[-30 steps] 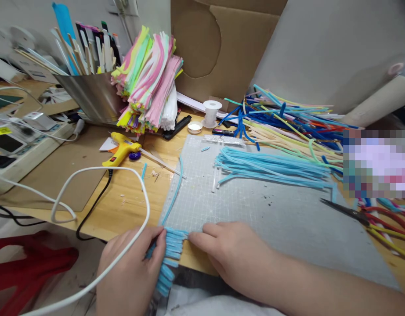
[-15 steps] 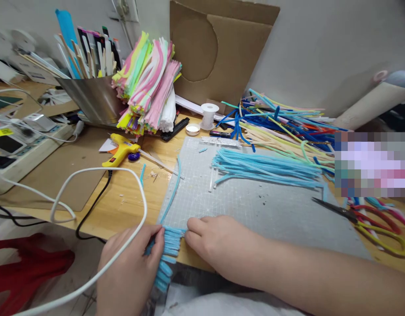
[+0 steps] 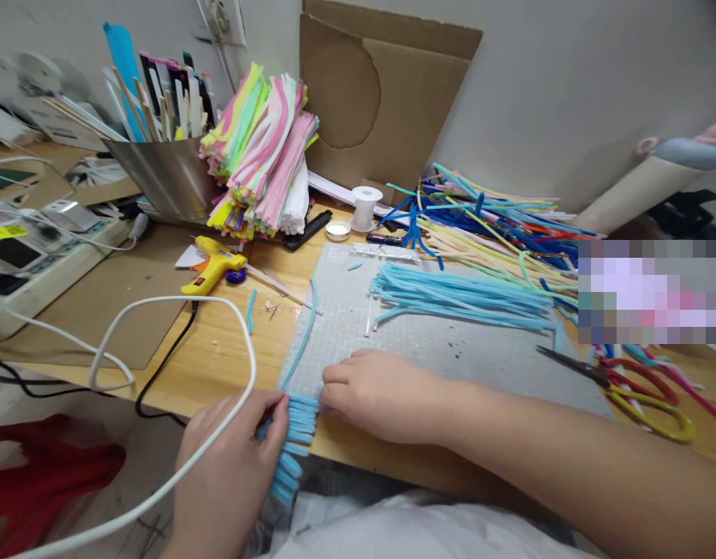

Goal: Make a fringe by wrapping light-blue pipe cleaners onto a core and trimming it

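Between the thumb and forefinger of my left hand [image 3: 233,458] is pinched a light blue pipe cleaner piece [image 3: 301,419], a flat stack of bent rows hanging past the table's front edge. From its top a single loose strand [image 3: 307,334] curves up over the mat. My right hand [image 3: 373,396] is closed at the right end of the top row, its curled fingertips against the pipe cleaner; the thumb is hidden. Farther back on the mat lies a bundle of straight light blue pipe cleaners [image 3: 463,295].
A grey cutting mat [image 3: 480,361] covers the middle. Scissors [image 3: 643,404] lie at right, a yellow glue gun [image 3: 212,268] at left. A white cable [image 3: 183,466] loops across in front of my left hand. Behind stand a metal bucket [image 3: 163,178], colourful pipe cleaner bundles [image 3: 265,155] and a spool [image 3: 366,206].
My right hand has shifted slightly up and left, its forearm now more slanted. My left hand keeps its pinch on the piece. The view has turned a little to the right.
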`<state>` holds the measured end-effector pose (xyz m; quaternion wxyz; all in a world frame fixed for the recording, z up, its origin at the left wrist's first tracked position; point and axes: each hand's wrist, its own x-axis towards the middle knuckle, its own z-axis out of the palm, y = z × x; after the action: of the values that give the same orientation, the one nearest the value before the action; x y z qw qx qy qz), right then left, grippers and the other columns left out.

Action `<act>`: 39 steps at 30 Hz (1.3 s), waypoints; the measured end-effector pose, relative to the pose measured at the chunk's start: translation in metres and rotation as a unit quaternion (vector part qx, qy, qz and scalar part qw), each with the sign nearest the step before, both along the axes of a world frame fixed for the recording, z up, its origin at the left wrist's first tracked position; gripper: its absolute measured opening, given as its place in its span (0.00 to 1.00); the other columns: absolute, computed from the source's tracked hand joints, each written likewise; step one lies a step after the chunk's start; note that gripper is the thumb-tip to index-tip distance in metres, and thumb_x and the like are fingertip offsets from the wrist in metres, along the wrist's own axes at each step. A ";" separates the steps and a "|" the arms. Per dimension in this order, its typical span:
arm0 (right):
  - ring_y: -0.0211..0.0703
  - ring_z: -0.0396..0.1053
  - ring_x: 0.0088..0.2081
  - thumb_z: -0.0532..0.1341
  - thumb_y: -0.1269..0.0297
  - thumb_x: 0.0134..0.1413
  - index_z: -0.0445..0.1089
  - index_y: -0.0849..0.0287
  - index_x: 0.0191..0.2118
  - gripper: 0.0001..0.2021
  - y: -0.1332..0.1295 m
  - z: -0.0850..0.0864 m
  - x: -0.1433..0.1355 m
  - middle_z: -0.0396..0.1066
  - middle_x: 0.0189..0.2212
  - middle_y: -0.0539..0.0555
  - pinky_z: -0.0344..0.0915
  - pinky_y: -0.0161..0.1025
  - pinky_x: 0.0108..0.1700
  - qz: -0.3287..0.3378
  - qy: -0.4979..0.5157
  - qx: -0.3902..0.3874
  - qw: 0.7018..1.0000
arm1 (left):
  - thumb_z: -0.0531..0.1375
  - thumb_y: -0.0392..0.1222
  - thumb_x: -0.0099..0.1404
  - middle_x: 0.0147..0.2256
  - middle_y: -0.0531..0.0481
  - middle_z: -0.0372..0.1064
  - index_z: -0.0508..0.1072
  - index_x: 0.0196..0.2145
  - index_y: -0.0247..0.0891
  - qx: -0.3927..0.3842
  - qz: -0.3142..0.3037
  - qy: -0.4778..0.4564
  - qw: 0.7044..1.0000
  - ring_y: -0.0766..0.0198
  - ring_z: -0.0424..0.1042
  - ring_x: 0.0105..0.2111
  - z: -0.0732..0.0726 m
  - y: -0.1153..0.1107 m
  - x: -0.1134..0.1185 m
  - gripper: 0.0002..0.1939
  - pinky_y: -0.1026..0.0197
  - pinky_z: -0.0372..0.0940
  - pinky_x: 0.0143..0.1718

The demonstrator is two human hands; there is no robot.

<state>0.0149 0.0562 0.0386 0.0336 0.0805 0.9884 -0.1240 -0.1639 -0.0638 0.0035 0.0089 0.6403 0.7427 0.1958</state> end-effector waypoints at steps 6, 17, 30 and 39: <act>0.39 0.67 0.33 0.55 0.69 0.56 0.70 0.60 0.37 0.07 0.002 -0.001 -0.002 0.71 0.33 0.53 0.59 0.37 0.37 -0.031 0.003 -0.058 0.998 | 0.55 0.47 0.62 0.27 0.53 0.72 0.73 0.31 0.42 0.005 -0.003 -0.012 1.000 0.60 0.69 0.30 0.000 0.000 -0.001 0.09 0.58 0.59 0.33; 0.38 0.67 0.34 0.56 0.68 0.56 0.70 0.59 0.38 0.07 0.009 -0.003 -0.002 0.71 0.35 0.52 0.59 0.35 0.37 -0.035 0.003 -0.119 0.992 | 0.55 0.47 0.62 0.26 0.53 0.72 0.72 0.30 0.42 0.006 -0.005 -0.018 1.000 0.60 0.69 0.29 0.000 -0.001 -0.001 0.09 0.59 0.59 0.32; 0.35 0.61 0.25 0.52 0.69 0.60 0.66 0.59 0.37 0.07 0.000 0.004 0.000 0.67 0.35 0.52 0.47 0.35 0.23 -0.024 -0.044 -0.025 0.998 | 0.55 0.47 0.62 0.26 0.52 0.72 0.72 0.30 0.42 0.006 -0.004 -0.002 1.000 0.59 0.69 0.29 0.000 0.000 -0.001 0.10 0.58 0.60 0.32; 0.34 0.61 0.25 0.52 0.70 0.60 0.65 0.61 0.35 0.06 0.000 -0.002 -0.002 0.66 0.34 0.51 0.48 0.34 0.23 -0.030 -0.026 -0.031 0.999 | 0.55 0.47 0.62 0.27 0.52 0.72 0.72 0.30 0.42 0.002 -0.006 -0.010 1.000 0.59 0.69 0.30 -0.001 -0.001 -0.001 0.10 0.58 0.60 0.33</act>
<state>0.0132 0.0559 0.0367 0.0580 0.1118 0.9801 -0.1532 -0.1654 -0.0645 0.0023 0.0166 0.6428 0.7382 0.2039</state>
